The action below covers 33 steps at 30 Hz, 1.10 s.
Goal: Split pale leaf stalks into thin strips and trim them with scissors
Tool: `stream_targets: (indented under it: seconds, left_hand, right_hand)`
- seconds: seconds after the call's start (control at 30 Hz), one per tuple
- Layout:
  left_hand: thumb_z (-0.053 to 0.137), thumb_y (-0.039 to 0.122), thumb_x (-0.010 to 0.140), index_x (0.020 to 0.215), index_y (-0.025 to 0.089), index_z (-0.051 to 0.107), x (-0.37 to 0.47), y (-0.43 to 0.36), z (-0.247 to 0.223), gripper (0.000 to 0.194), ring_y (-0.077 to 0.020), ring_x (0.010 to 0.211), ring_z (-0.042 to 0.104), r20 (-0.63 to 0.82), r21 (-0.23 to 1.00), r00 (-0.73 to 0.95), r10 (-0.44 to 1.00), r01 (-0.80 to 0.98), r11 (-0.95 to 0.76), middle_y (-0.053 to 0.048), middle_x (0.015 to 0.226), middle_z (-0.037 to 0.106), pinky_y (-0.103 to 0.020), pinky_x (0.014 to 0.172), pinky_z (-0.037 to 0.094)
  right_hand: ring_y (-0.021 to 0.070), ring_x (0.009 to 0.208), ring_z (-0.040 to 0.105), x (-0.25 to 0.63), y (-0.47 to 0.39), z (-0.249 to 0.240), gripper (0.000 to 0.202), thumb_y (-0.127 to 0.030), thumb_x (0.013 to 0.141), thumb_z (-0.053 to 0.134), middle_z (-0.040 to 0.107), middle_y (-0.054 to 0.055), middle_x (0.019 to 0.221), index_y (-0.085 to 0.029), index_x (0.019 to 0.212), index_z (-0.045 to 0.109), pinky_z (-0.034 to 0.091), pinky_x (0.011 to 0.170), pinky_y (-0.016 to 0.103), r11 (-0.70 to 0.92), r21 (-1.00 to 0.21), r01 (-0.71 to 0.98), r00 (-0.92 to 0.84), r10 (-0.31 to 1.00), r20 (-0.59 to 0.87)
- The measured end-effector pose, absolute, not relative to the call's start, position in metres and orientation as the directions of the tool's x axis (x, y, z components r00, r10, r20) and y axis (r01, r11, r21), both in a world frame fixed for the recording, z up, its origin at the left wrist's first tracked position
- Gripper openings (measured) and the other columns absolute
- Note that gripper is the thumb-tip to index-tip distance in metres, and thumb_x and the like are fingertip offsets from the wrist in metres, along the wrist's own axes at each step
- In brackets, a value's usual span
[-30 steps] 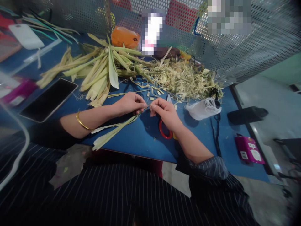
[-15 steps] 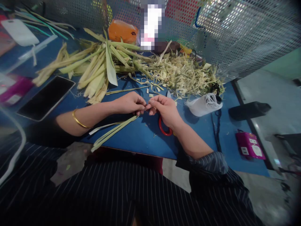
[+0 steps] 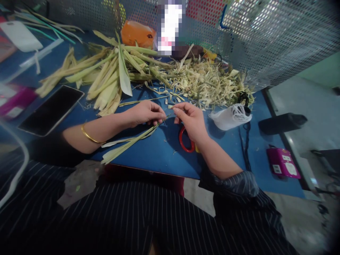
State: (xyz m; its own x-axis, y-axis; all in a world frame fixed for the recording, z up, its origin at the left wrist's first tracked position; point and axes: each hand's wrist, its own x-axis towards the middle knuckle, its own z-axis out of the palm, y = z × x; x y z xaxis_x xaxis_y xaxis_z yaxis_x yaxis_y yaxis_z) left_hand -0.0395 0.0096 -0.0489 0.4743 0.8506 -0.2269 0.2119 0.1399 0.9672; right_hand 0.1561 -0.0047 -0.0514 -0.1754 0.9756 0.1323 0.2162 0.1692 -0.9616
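My left hand (image 3: 149,113) pinches the narrow end of a few pale green corn husk strips (image 3: 130,144), which hang toward the table's front edge. Thin tips poke out past its thumb. A small gap to the right, my right hand (image 3: 189,118) has thumb and forefinger pressed together; whatever is between them is too small to make out. Below that hand lie scissors with a red handle loop (image 3: 185,141), the rest mostly hidden. A loose narrow husk strip (image 3: 142,101) and small scraps lie just behind the hands on the blue table (image 3: 159,156).
Whole corn husks (image 3: 106,78) and a heap of shredded husk (image 3: 209,83) fill the back. A phone (image 3: 51,110) lies at left. To the right are a roll of white string (image 3: 230,118), a dark bottle-like object (image 3: 282,124) and a purple box (image 3: 283,162). Perforated metal (image 3: 255,46) stands behind.
My hands were nearly touching and have now moved apart, the right one slightly to the right. Thin strip tips now show past my left fingers.
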Motion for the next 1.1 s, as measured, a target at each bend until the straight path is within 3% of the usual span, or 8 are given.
stream_targets:
  seconds: [0.07,0.3,0.77,0.97,1.1]
  left_hand:
    - [0.071,0.029,0.077,0.076,0.014,0.069,-0.041,0.01,-0.049,0.016,-0.0087,0.054,0.057,-0.216,0.972,0.464,0.859,0.182,0.147,-0.007,0.07,0.067,-0.019,0.044,0.037]
    - [0.07,0.03,0.078,0.078,0.013,0.069,-0.042,0.011,-0.052,0.016,-0.0077,0.053,0.055,-0.179,0.98,0.484,0.857,0.16,0.115,-0.004,0.065,0.065,-0.018,0.045,0.037]
    - [0.074,0.03,0.074,0.078,0.014,0.071,-0.04,0.012,-0.052,0.016,-0.0074,0.052,0.052,-0.197,0.979,0.413,0.889,0.133,0.156,-0.002,0.06,0.062,-0.019,0.044,0.034]
    - [0.078,0.028,0.068,0.08,0.014,0.075,-0.038,0.011,-0.051,0.019,-0.0082,0.05,0.052,-0.217,0.974,0.31,0.926,0.129,0.185,-0.004,0.06,0.064,-0.02,0.041,0.033]
    - [0.079,0.024,0.064,0.079,0.014,0.075,-0.039,0.012,-0.051,0.019,-0.0089,0.051,0.053,-0.21,0.973,0.313,0.926,0.157,0.167,-0.003,0.06,0.064,-0.02,0.041,0.034]
  right_hand:
    - [0.0086,0.05,0.05,0.157,-0.006,-0.052,0.017,-0.038,0.081,0.066,0.057,-0.003,0.06,-0.02,0.079,0.066,0.04,0.053,0.026,0.201,-0.926,0.318,-0.219,0.966,0.134]
    - [0.0112,0.062,0.049,0.153,-0.011,-0.058,0.023,-0.041,0.072,0.076,0.06,0.0,0.071,-0.019,0.073,0.067,0.038,0.059,0.028,0.318,-0.806,0.499,-0.303,0.936,0.182]
    - [0.0117,0.057,0.05,0.154,-0.009,-0.059,0.02,-0.033,0.083,0.064,0.057,-0.001,0.064,-0.019,0.068,0.062,0.039,0.059,0.029,0.309,-0.816,0.489,-0.31,0.936,0.168]
    - [0.0131,0.065,0.05,0.154,-0.015,-0.051,0.018,-0.026,0.084,0.063,0.056,0.001,0.069,-0.02,0.067,0.063,0.039,0.062,0.03,0.481,-0.708,0.517,-0.342,0.874,0.344]
    - [0.0133,0.069,0.054,0.154,-0.017,-0.049,0.014,-0.023,0.085,0.059,0.059,0.001,0.075,-0.02,0.072,0.064,0.042,0.065,0.03,0.562,-0.667,0.489,-0.461,0.816,0.348]
